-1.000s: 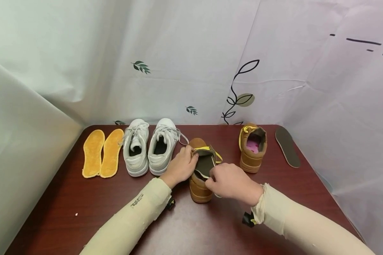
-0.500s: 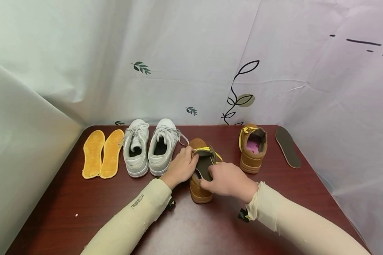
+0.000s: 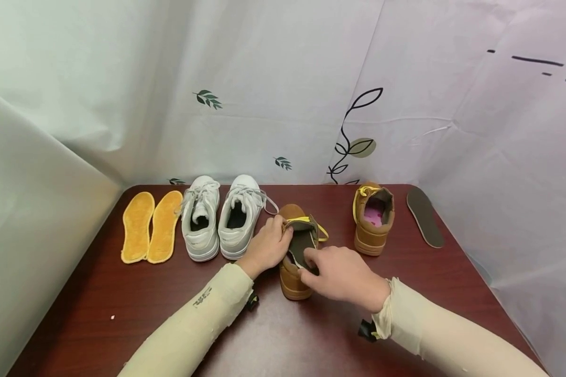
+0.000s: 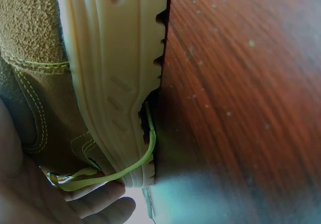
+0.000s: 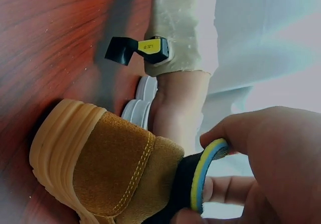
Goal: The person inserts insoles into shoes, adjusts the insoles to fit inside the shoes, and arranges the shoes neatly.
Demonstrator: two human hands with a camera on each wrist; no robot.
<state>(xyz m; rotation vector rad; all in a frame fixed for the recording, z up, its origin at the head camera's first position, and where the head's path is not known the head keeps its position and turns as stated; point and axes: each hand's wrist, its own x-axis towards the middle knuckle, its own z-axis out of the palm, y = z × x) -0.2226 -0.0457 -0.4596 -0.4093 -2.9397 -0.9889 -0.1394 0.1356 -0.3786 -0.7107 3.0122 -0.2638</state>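
Observation:
A brown suede shoe with yellow laces stands mid-table, its heel toward me. My left hand grips its collar and tongue from the left side, the thumb near the opening. In the left wrist view the fingers lie beside a loose yellow lace. A dark insole sits partly in the shoe, its heel end raised. Between thumb and fingers, my right hand pinches that end; the right wrist view shows the insole's yellow and blue edge. The insole's front part is hidden inside the shoe.
A matching brown shoe with a pink inside stands behind on the right, beside another dark insole. White sneakers stand to the left, next to two orange fuzzy insoles. Curtains enclose the table's back and sides.
My right hand has shifted slightly at the insole's heel end, its fingers changing place on the edge. The left hand and the shoe stay put.

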